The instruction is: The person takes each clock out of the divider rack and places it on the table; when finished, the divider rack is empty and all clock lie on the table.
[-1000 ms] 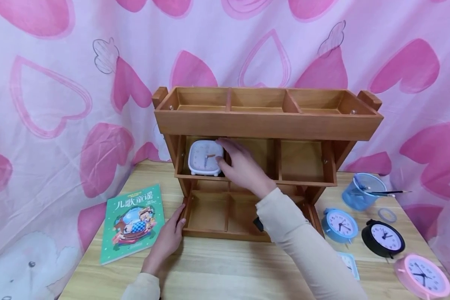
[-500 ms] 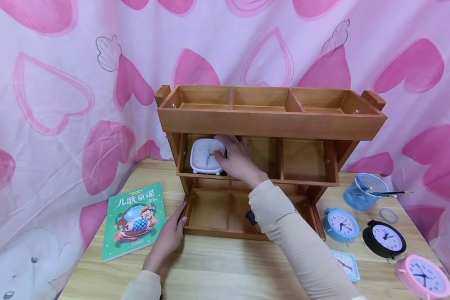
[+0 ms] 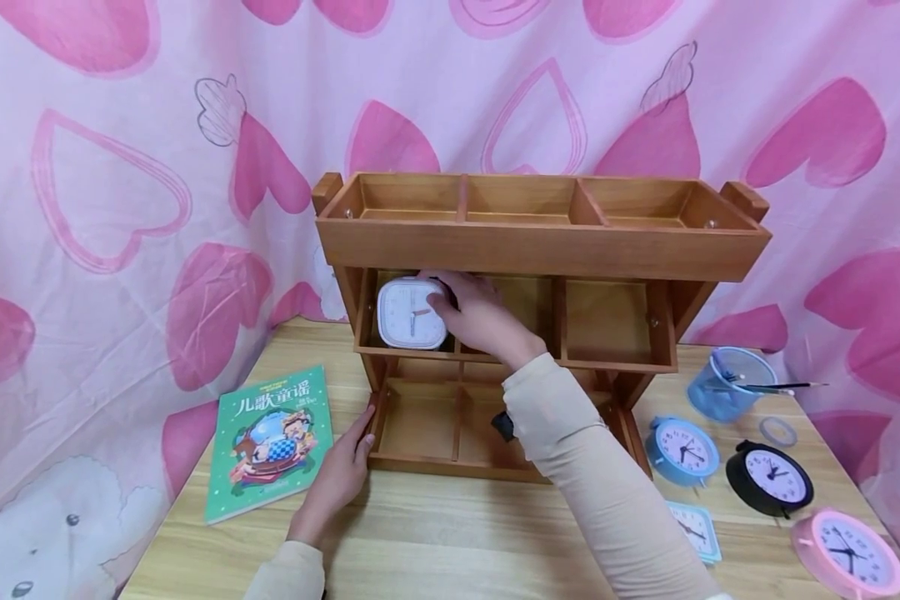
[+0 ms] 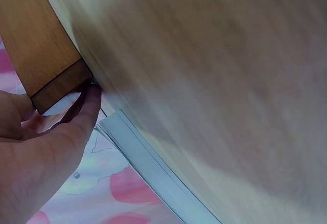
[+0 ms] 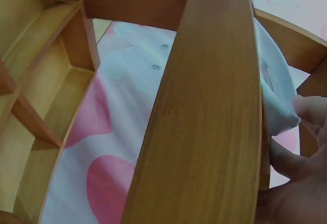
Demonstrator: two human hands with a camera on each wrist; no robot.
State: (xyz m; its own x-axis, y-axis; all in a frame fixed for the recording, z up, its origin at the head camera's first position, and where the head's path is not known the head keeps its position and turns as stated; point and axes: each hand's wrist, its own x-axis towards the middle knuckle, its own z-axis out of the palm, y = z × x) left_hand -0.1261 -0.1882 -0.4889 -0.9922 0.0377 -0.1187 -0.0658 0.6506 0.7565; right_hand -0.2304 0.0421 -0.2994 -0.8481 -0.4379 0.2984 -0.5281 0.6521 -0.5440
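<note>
A white alarm clock (image 3: pixel 411 315) with a rounded square face stands in the left compartment of the wooden shelf's (image 3: pixel 540 252) middle tier. My right hand (image 3: pixel 476 312) holds it by its right side, thumb at the front and fingers behind the top corner. In the right wrist view the clock (image 5: pixel 276 78) shows only partly, behind a wooden board, with the fingers against its edge. Down at the lower left, my left hand (image 3: pixel 341 462) grips the side edge of the shelf's bottom tier. The left wrist view shows thumb and finger around the shelf's corner (image 4: pixel 61 83).
On the table's right lie a blue clock (image 3: pixel 682 451), a black clock (image 3: pixel 769 478), a pink clock (image 3: pixel 849 553) and a light-blue square clock (image 3: pixel 694 532). Behind them are a blue mesh pen cup (image 3: pixel 729 387) and a tape ring (image 3: pixel 777 431). A green book (image 3: pixel 273 442) lies left.
The white clock has tilted a little in its compartment, and its small feet no longer show. The right hand's fingers reach further behind its top. The left hand stays on the shelf.
</note>
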